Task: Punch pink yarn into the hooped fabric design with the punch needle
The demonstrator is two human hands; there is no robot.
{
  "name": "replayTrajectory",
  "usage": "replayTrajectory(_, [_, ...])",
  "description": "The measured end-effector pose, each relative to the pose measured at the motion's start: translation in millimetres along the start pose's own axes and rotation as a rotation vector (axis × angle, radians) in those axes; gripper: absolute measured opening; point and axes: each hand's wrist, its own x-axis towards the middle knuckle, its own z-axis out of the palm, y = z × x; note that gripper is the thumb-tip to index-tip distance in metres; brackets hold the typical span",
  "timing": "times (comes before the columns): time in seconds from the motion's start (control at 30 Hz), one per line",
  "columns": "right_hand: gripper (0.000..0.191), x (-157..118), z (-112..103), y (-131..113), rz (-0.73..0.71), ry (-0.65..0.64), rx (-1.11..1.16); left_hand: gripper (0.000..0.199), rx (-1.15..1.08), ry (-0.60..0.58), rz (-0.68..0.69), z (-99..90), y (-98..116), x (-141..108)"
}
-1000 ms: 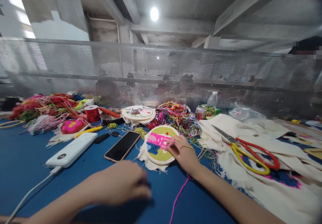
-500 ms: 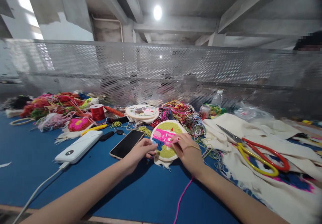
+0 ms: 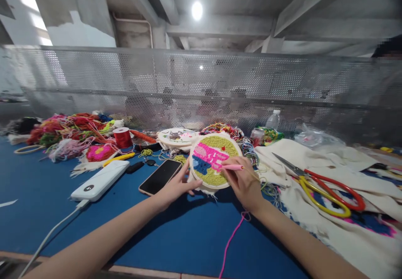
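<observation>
A round embroidery hoop (image 3: 216,141) is tilted up towards me, its cloth worked in yellow-green, pink and blue yarn. My left hand (image 3: 185,181) grips its lower left rim, thumb in front and fingers behind. My right hand (image 3: 243,183) is closed on a pink punch needle (image 3: 233,167), held nearly level, its tip at the pink stitches. Pink yarn (image 3: 231,237) runs from below my right hand to the table's front edge.
A phone (image 3: 161,177) and a white power bank (image 3: 101,180) lie left of the hoop. Red and yellow scissors (image 3: 323,187) rest on cream cloth (image 3: 289,153) at right. Yarn piles (image 3: 72,130) and a second hoop (image 3: 177,136) sit further back, before a perforated metal screen (image 3: 188,78).
The hoop has been raised and tilted up, and my left hand has closed on its rim. The pink punch needle now shows in my right hand.
</observation>
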Motion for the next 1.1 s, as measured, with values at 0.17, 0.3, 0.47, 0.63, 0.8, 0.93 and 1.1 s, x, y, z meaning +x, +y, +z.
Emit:
replayTrajectory(0.17, [0.012, 3, 0, -3, 0.025, -0.011, -0.008, 0.086, -0.344, -0.157, 0.021, 14.5, 0, -1])
replayTrajectory(0.3, [0.012, 4, -1, -4, 0.013, 0.012, -0.001, 0.066, -0.347, -0.131, 0.035, 12.4, -5, 1])
replayTrajectory(0.47, [0.012, 3, 1, -10, 0.021, -0.040, 0.093, 0.042, -0.321, -0.200, 0.007, 15.8, -14, 0])
replayTrajectory(0.63, [0.016, 0, 3, -13, 0.018, -0.124, 0.197, 0.043, -0.242, -0.138, -0.056, 15.1, -15, -1])
replayTrajectory(0.8, [0.015, -6, -2, -18, 0.049, -0.218, 0.042, 0.036, -0.173, -0.152, -0.169, 3.3, -9, -1])
replayTrajectory(0.93, [0.017, -9, -7, -27, 0.089, -0.384, 0.264, 0.033, -0.093, -0.325, -0.330, -9.9, 0, -2])
replayTrajectory(1.1, [0.011, -9, -13, -28, 0.116, -0.489, 0.446, 0.034, -0.050, -0.397, -0.439, -16.5, 4, -2])
